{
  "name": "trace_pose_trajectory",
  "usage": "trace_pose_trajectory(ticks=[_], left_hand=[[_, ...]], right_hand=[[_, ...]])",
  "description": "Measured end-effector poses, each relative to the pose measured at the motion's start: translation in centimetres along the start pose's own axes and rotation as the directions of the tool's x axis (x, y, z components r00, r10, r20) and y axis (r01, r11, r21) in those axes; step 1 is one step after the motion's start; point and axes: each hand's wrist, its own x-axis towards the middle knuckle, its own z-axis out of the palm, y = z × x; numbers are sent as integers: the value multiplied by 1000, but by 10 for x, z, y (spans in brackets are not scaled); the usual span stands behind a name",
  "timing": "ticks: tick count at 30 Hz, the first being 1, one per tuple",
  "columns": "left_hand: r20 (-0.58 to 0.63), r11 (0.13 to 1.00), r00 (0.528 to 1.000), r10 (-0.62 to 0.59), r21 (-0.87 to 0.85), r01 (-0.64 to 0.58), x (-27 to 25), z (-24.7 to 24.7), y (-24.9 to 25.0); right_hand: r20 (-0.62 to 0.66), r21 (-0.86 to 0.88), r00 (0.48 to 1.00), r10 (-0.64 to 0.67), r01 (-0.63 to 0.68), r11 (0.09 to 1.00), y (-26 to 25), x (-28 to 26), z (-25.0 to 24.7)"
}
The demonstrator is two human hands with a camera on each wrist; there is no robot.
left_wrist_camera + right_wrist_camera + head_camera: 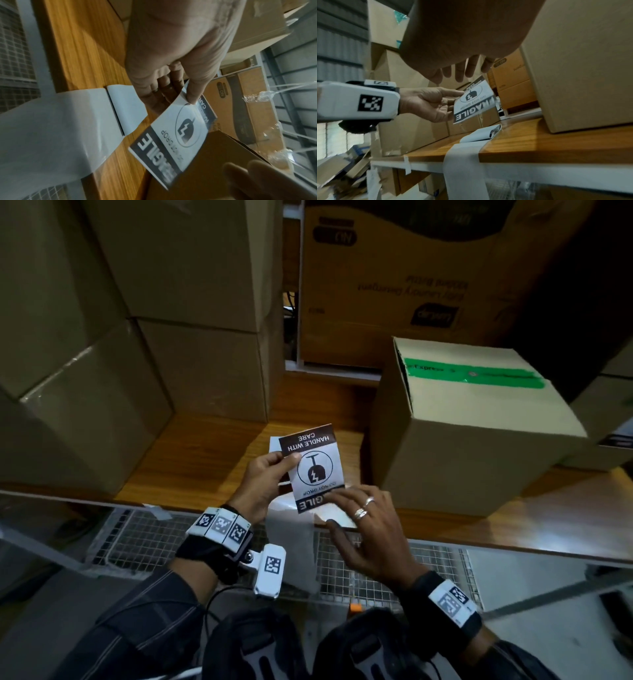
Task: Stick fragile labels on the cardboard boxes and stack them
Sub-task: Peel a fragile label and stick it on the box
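- Fragile label point(313, 465) is in the air above the front edge of the wooden shelf point(191, 460), its print upside down to us, reading "HANDLE WITH CARE", "DO NOT DROP" and "FRAGILE".
- We pinch its upper left corner with our left hand point(263, 484), thumb on the printed face and fingers curled behind it.
- Our right hand point(363, 529) hovers spread and relaxed over the label's lower edge; whether a fingertip touches it we cannot tell, and it grips nothing.
- Below the label a white backing strip point(56, 121) lies on the shelf and hangs over its front edge, with a folded stack of labels point(486, 133) at its inner end.
- On the right part of the shelf stands a cardboard box point(479, 440) sealed with green tape point(479, 373).
- On the left part of the shelf, plain cartons point(102, 337) are stacked; a printed carton point(394, 285) stands at the back.
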Motion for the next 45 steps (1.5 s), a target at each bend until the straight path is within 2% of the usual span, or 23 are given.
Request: trace_pose_trajectory(ticks=[4, 6, 8, 11, 13, 15, 17, 19, 22, 24, 25, 26, 27, 29, 30, 31, 33, 35, 37, 41, 45], left_hand=[[105, 991, 990, 92, 90, -102, -11, 7, 4], [171, 984, 978, 120, 111, -140, -16, 13, 7], [222, 984, 966, 135, 85, -157, -19, 20, 9], [248, 990, 958, 142, -10, -144, -21, 31, 10], [253, 989, 957, 142, -81, -125, -21, 36, 10], [263, 988, 955, 137, -108, -112, -19, 36, 9], [270, 990, 954, 131, -94, -109, -16, 32, 5], [246, 993, 962, 118, -38, -113, -14, 27, 2], [162, 992, 981, 104, 52, -114, -11, 23, 0], [77, 975, 982, 173, 131, -182, -6, 20, -1], [44, 942, 963, 265, 201, -268, -2, 17, -1], [33, 879, 923, 383, 292, -376, 0, 16, -1], [51, 781, 857, 514, 386, -491, 3, 15, -1], [174, 527, 679, 713, 504, -684, 1, 20, 5], [278, 406, 599, 751, 521, -751, -2, 26, 10], [400, 316, 549, 734, 514, -797, -5, 34, 13], [623, 224, 508, 595, 477, -849, -10, 52, 14], [735, 216, 506, 451, 460, -861, -11, 69, 5], [753, 249, 539, 378, 478, -842, -12, 86, -9], [698, 225, 587, 409, 547, -807, -14, 114, -25], [665, 247, 615, 423, 569, -785, -19, 138, -31]], right_hand=[[-183, 104, 948, 261, -245, 964, 11, 1, -19], [-194, 181, 916, 351, -318, 931, 14, 3, -29], [-145, 279, 876, 460, -410, 868, 15, 4, -35], [75, 527, 764, 641, -576, 625, 11, 3, -40], [154, 651, 712, 685, -594, 472, 12, 0, -41], [167, 754, 701, 693, -544, 368, 14, -3, -43], [159, 791, 703, 694, -511, 336, 17, -3, -49], [139, 778, 726, 674, -501, 380, 20, 1, -57], [125, 682, 770, 625, -524, 510, 24, 11, -73], [145, 611, 795, 589, -540, 579, 28, 16, -86], [157, 551, 816, 556, -539, 637, 30, 17, -93], [172, 467, 842, 511, -526, 710, 33, 18, -100], [199, 371, 868, 456, -497, 784, 36, 19, -107], [290, 174, 884, 365, -424, 889, 41, 21, -119], [345, 86, 874, 341, -391, 916, 43, 22, -125], [398, 10, 856, 332, -365, 931, 44, 23, -128], [459, -92, 818, 346, -344, 935, 45, 24, -133], [484, -154, 798, 359, -327, 933, 47, 25, -137], [496, -188, 802, 334, -276, 943, 51, 24, -140], [527, -217, 793, 305, -221, 951, 67, 19, -152], [487, -249, 829, 274, -170, 954, 88, 13, -176]])
